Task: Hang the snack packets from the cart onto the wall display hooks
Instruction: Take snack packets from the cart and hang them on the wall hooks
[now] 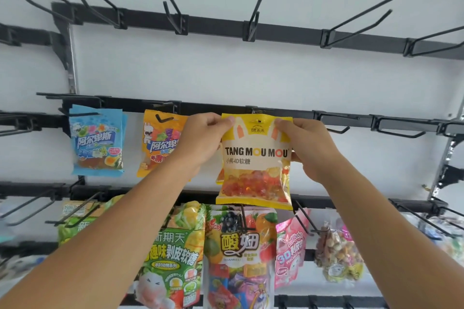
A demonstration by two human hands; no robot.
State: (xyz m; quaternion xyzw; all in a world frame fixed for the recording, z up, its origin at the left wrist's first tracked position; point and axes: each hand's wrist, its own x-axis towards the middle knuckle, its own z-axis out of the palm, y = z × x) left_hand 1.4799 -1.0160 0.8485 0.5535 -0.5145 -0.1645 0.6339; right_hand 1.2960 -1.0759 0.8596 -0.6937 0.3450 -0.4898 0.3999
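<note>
A yellow gummy packet (pixel 256 160) marked TANG MOU MOU hangs upright in front of the middle rail (pixel 301 114) of the wall display. My left hand (pixel 200 138) pinches its top left corner. My right hand (pixel 307 148) pinches the top right corner, its fingers curled behind the packet's right edge. The punched hole at the packet's top sits level with the rail, where a hook mount (pixel 252 109) shows just above it. Whether the hook passes through the hole I cannot tell. The cart is out of view.
On the same rail hang a blue packet (pixel 96 140) and an orange packet (pixel 158 143) to the left; bare hooks (pixel 337 129) stand to the right. The top rail's hooks (pixel 256 11) are bare. Below hang green (pixel 175 258), multicoloured (pixel 241 253), pink (pixel 290 246) and clear (pixel 339 251) packets.
</note>
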